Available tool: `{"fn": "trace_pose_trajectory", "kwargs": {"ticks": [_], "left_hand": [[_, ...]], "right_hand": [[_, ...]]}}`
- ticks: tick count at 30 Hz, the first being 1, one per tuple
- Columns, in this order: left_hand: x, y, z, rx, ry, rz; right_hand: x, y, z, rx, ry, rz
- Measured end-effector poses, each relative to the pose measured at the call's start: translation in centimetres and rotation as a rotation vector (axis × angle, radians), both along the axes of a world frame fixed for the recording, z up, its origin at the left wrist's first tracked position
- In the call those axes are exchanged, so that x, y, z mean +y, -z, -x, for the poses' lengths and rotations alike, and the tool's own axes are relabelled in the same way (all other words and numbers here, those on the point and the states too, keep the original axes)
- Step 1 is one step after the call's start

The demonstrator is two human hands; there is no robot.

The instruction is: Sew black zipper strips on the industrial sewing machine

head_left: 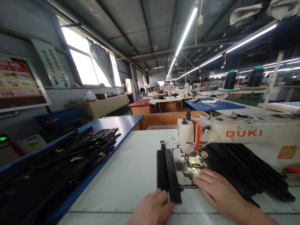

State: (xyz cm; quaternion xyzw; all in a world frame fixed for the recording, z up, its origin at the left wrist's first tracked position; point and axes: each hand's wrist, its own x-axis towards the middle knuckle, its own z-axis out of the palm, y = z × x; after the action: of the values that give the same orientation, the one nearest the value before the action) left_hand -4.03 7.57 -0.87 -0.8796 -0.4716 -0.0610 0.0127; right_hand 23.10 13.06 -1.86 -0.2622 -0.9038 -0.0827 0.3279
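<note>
A black strip with a zipper [172, 176] lies lengthwise on the pale sewing table [122, 172], left of the needle area, its metal pull at the far end. My left hand [153, 207] is at the strip's near end, fingers curled onto it. Beside the machine's metal plate [185, 175], my right hand [217, 190] rests with its fingers pressed together near the presser foot; whatever its fingertips hold, if anything, is too small to make out. The white sewing machine [234, 131] has an orange lever. Black strips [243, 168] are piled beneath its arm.
On the left, a blue table [131, 122] carries a heap of black zippered pieces [70, 159]. A ruler strip [112, 217] runs along the near table edge. Black thread cones [231, 80] stand at the right. Other sewing stations are farther back.
</note>
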Motion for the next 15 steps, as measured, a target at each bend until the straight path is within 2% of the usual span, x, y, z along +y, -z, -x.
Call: {"fn": "trace_pose_trajectory", "kwargs": {"ticks": [4,6,8,11,13,15], "left_hand": [[6.4,-1.3,0.8,-0.044,-0.307,-0.038],[7.8,-1.3,1.3,-0.051,-0.380,-0.037],[7.6,-0.9,1.8,-0.043,-0.384,-0.018],[5.7,-0.6,3.5,-0.003,-0.399,0.004],[4.3,-1.3,6.2,0.039,-0.483,-0.014],[2.8,-2.8,10.0,0.087,-0.601,-0.069]], "right_hand": [[0.3,0.3,-0.3,-0.027,0.015,-0.053],[0.6,0.6,-0.6,-0.031,0.019,-0.093],[0.9,0.8,-0.8,-0.034,0.012,-0.133],[1.3,1.4,-1.2,-0.044,-0.005,-0.184],[1.7,1.8,-1.4,-0.047,-0.020,-0.216],[2.1,2.2,-1.7,-0.046,-0.041,-0.238]]}}
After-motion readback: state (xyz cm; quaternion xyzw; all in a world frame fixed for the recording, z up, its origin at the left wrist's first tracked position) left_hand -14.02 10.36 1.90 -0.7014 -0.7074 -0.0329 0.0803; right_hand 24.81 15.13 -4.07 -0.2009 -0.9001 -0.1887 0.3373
